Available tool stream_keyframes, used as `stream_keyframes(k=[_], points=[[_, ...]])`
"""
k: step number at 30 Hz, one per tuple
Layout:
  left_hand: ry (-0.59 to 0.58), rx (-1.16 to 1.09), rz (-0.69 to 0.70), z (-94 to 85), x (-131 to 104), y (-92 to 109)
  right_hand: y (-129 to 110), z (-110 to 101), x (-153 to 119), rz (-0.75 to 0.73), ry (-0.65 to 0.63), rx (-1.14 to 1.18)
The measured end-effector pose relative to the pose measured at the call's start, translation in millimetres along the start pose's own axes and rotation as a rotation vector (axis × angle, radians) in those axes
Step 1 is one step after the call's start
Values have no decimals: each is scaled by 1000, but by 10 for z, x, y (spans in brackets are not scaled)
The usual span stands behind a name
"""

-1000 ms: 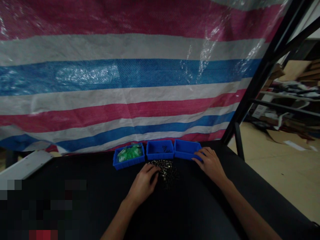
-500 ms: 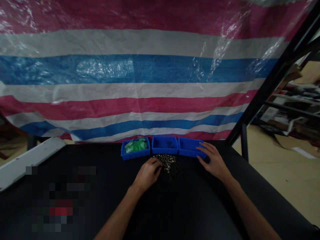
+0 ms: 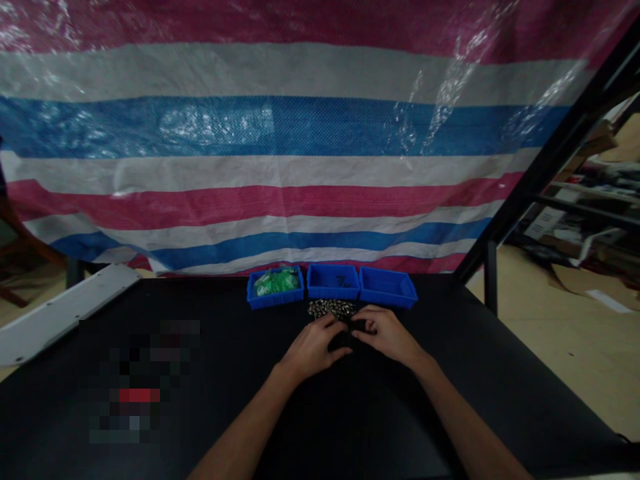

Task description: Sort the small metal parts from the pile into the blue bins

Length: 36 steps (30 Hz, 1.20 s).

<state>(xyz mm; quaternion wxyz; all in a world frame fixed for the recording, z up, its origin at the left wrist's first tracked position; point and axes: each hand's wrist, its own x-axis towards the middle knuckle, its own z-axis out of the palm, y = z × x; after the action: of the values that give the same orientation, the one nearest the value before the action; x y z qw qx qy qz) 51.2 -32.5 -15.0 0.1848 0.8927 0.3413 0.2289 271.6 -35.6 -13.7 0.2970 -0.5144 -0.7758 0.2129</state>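
A heap of small shiny metal pieces (image 3: pixel 327 308), perhaps screws, lies on the black table just in front of the bins. Over its near edge is my left hand (image 3: pixel 314 345), thumb and fingers apart, with nothing visible between them. My right hand (image 3: pixel 387 333) is at the heap's right side, its fingers bent and the thumb separate from them. The darker part of the heap between both hands is partly hidden and hard to make out. Behind the heap stands the middle blue bin (image 3: pixel 320 291), holding a few dark small pieces (image 3: pixel 343 281).
The left blue bin (image 3: pixel 275 301) contains green plastic packaging (image 3: pixel 277 281). To the right sits another blue bin (image 3: pixel 387 298). A white metal bar (image 3: pixel 70 310) lies along the table's left edge. Striped sheeting (image 3: pixel 280 173) hangs behind, beside a black frame post (image 3: pixel 490 280).
My right hand has come away from the right bin, leftward and nearer, to the heap. My left hand has shifted slightly right and its thumb has spread. The view has tilted slightly.
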Motion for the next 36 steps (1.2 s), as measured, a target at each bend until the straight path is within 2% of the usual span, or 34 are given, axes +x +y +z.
stream_keyframes(k=[3,7,13,16,21,23,29,36], points=[[0,-26,-22,24,12,-50,16,102,-14,10,68,112],[35,-79,-16,-28,-5,-167,0,226,-15,29,166,277],[85,-58,-24,-73,-32,-282,-19,354,27,60,218,472],[128,-76,-9,-71,-42,-299,-25,354,37,99,253,533],[324,-16,-22,-86,-58,-339,-14,332,45,151,238,577],[365,21,-29,-90,-65,-373,1,323,51,156,216,588],[392,57,-46,-85,-87,-438,83,269,82,154,276,649],[379,36,-21,-106,-101,-359,137,242,95,157,345,740]])
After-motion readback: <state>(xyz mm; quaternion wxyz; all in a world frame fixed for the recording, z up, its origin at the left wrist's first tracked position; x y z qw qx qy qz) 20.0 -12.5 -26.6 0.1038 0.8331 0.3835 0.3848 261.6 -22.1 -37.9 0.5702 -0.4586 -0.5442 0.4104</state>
